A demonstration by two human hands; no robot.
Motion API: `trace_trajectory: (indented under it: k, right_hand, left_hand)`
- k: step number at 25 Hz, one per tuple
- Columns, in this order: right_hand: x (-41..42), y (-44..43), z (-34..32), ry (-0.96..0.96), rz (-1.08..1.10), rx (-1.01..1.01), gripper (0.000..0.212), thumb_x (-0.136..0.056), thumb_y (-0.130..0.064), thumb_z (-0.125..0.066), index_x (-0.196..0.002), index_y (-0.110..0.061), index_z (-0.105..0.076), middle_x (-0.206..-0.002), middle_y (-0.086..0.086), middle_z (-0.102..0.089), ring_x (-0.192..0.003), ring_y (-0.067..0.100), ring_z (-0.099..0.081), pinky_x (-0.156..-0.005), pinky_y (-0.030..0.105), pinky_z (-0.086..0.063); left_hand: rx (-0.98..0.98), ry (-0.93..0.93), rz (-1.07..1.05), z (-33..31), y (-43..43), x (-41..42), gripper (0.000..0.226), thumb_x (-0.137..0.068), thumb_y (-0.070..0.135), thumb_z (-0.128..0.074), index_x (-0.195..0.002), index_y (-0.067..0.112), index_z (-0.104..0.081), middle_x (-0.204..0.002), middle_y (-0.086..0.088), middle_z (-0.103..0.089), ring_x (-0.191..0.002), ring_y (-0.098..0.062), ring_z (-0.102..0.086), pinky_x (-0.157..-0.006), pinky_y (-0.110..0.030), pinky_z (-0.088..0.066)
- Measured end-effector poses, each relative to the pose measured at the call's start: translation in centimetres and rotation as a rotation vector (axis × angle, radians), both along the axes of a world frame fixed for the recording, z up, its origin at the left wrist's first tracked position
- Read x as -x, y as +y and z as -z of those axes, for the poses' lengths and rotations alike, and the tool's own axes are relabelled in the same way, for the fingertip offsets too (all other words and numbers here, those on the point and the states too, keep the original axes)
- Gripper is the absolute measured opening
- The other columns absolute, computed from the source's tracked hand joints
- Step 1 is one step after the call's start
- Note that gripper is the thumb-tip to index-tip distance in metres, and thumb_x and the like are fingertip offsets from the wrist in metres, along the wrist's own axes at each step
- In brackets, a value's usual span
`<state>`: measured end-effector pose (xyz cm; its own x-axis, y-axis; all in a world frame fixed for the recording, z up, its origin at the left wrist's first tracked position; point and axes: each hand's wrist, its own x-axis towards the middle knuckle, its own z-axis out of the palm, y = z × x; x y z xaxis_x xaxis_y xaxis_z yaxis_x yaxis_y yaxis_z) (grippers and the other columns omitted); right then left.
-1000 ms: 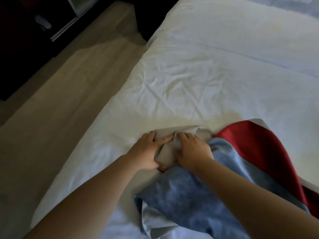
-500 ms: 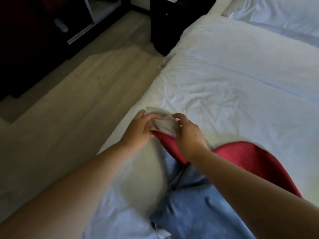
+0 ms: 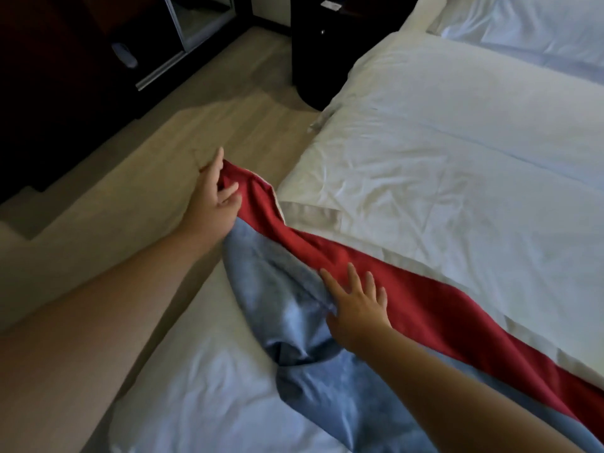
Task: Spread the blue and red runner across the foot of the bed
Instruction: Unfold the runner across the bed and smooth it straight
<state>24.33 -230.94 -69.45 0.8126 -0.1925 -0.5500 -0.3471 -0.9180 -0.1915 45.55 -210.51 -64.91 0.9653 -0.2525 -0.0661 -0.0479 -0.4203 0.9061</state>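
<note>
Red runner [image 3: 408, 289]: left hand [image 3: 214, 197] fingers grip its end, right hand [image 3: 358, 305] splayed flat.

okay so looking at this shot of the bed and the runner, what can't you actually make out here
Head view, the only one:
- Runner: its far end runs off the right and bottom edges.
- Left hand: its grip is unclear; the red fabric hides part of the fingers.
- Bed: the pillow end is cut off at the top; the near corner is hidden by the left arm.
- Dark cabinet: in shadow, details too dim.
- Right hand: flat on the runner, covering the fabric beneath.
</note>
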Motion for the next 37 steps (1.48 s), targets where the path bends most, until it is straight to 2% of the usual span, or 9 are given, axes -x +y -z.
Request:
trace_trajectory:
  k: [5, 9, 13, 19, 22, 25, 28, 31, 37]
  right_hand:
    - [1.7, -0.9, 2.9, -0.11, 0.145, 0.009, 0.07, -0.097, -0.054, -0.041, -0.151, -0.051, 0.003, -0.155, 0.01, -0.021, -0.142, 0.037, -0.023, -0.109, 0.056, -0.032]
    - [1.0, -2.3, 2.3, -0.262, 0.096, -0.049, 0.063, -0.098, -0.033, -0.045, -0.152, -0.046, -0.015, -0.115, -0.001, -0.046, -0.102, 0.024, -0.054, -0.074, 0.034, -0.043]
    - [0.6, -5.7, 0.2, -0.243, 0.009, 0.052, 0.063, -0.099, -0.036, -0.043, -0.15, -0.051, -0.009, -0.118, 0.0, -0.04, -0.101, 0.024, -0.054, -0.072, 0.032, -0.042]
    - [0.3, -12.4, -1.4, -0.245, 0.105, 0.358, 0.061, -0.101, -0.024, -0.039, -0.151, -0.045, -0.013, -0.121, 0.01, -0.037, -0.099, 0.031, -0.052, -0.083, 0.041, -0.046]
    - [1.6, -17.1, -0.8, -0.159, 0.288, 0.547, 0.053, -0.099, -0.02, -0.037, -0.147, -0.04, -0.028, -0.118, 0.014, -0.039, -0.096, 0.034, -0.054, -0.075, 0.041, -0.042]
    - [2.4, -18.4, 0.1, -0.004, 0.337, 0.631, 0.054, -0.097, -0.025, -0.041, -0.147, -0.037, -0.026, -0.125, 0.015, -0.038, -0.108, 0.035, -0.047, -0.088, 0.042, -0.041]
    - [1.9, -15.6, 1.4, -0.239, 0.213, 0.467, 0.058, -0.091, -0.037, -0.036, -0.148, -0.038, -0.027, -0.146, 0.018, -0.031, -0.132, 0.041, -0.029, -0.114, 0.052, -0.02]
    - [1.3, -11.1, 1.9, -0.413, 0.115, 0.159, 0.057, -0.09, -0.05, -0.026, -0.142, -0.038, -0.045, -0.151, 0.009, -0.041, -0.141, 0.034, -0.03, -0.12, 0.051, -0.009]
    - [2.7, -8.0, 2.8, -0.321, -0.14, 0.176, 0.08, -0.081, -0.08, -0.035, -0.15, -0.04, -0.028, -0.159, 0.012, -0.024, -0.146, 0.038, -0.019, -0.117, 0.062, -0.008]
  left_hand:
    - [-0.544, 0.243, -0.114, 8.7, 4.7, 5.7, 0.071, -0.087, 0.008, -0.062, -0.151, 0.015, -0.034, -0.155, -0.016, -0.037, -0.14, -0.034, -0.039, -0.113, -0.041, -0.035]
    - [-0.386, 0.386, -0.335, 10.3, 2.8, 9.3, 0.026, -0.093, 0.028, -0.064, -0.115, 0.013, -0.064, -0.124, -0.015, -0.065, -0.111, -0.033, -0.059, -0.094, -0.041, -0.047]
    - [-0.052, 0.373, -0.395, 8.7, -0.4, 7.6, 0.019, -0.089, 0.008, -0.065, -0.106, 0.018, -0.063, -0.096, 0.004, -0.065, -0.094, -0.018, -0.061, -0.081, -0.033, -0.047]
    - [0.166, 0.366, 0.157, 5.8, -10.3, 6.6, 0.054, -0.096, -0.01, -0.043, -0.137, 0.024, -0.054, -0.123, 0.015, -0.064, -0.116, 0.002, -0.06, -0.098, -0.018, -0.048]
    - [0.018, 0.252, 0.135, 7.7, -12.1, 8.0, 0.052, -0.085, -0.014, -0.048, -0.116, 0.025, -0.061, -0.105, 0.012, -0.068, -0.101, -0.014, -0.067, -0.09, -0.026, -0.053]
    - [-0.376, 0.182, 0.008, 9.5, -10.4, 9.5, 0.034, -0.07, 0.024, -0.086, -0.094, 0.022, -0.062, -0.084, 0.007, -0.063, -0.079, -0.017, -0.063, -0.068, -0.03, -0.05]
    - [-0.432, 0.158, 0.0, 9.9, -11.4, 10.6, 0.079, -0.06, 0.055, -0.087, -0.121, 0.018, -0.052, -0.116, -0.006, -0.058, -0.098, -0.023, -0.06, -0.077, -0.037, -0.053]
    - [-0.24, 0.284, -0.277, 8.9, -14.3, 10.7, 0.109, -0.066, 0.04, -0.089, -0.147, 0.02, -0.018, -0.141, -0.016, -0.035, -0.103, -0.025, -0.049, -0.085, -0.041, -0.051]
    - [0.12, 0.616, -0.324, 9.1, -14.7, 8.8, 0.039, -0.064, 0.032, -0.08, -0.099, 0.017, -0.071, -0.094, -0.004, -0.076, -0.091, -0.025, -0.072, -0.087, -0.048, -0.059]
